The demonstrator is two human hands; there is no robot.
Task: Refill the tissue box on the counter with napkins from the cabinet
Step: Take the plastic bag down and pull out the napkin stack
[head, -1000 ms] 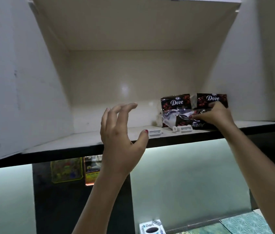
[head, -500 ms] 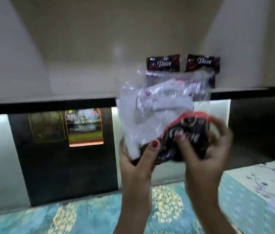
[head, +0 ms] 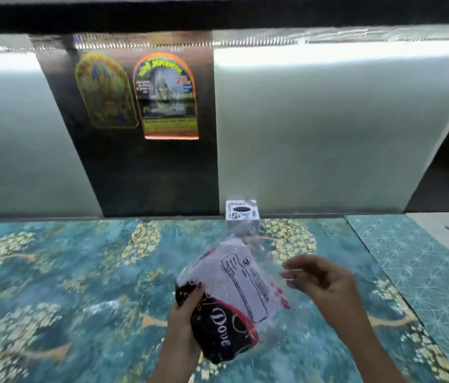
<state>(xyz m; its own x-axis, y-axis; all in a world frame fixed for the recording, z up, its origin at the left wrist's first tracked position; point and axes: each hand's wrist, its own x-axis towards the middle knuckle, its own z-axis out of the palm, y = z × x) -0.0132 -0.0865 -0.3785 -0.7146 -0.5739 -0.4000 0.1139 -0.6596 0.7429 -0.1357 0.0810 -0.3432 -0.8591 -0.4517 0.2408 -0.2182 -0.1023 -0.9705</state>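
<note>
A clear plastic napkin pack (head: 234, 294), white napkins inside and a black and red "Dove" end, hangs over the counter. My left hand (head: 183, 316) grips its dark lower end. My right hand (head: 320, 275) is just right of the pack, fingers spread, touching or nearly touching the loose clear plastic; blur hides which. A small white tissue box (head: 241, 217) with a dark oval slot on top stands at the back of the counter against the wall, straight beyond the pack.
The counter (head: 79, 286) wears a teal and gold patterned cover, with a teal geometric mat (head: 422, 272) at the right. Two arched stickers (head: 165, 95) hang on a dark wall panel. The cabinet's dark underside (head: 218, 12) runs overhead.
The view dropped from the cabinet shelf to the counter. The pack came down from the shelf, went from both hands to my left hand alone, and my right hand opened beside it.
</note>
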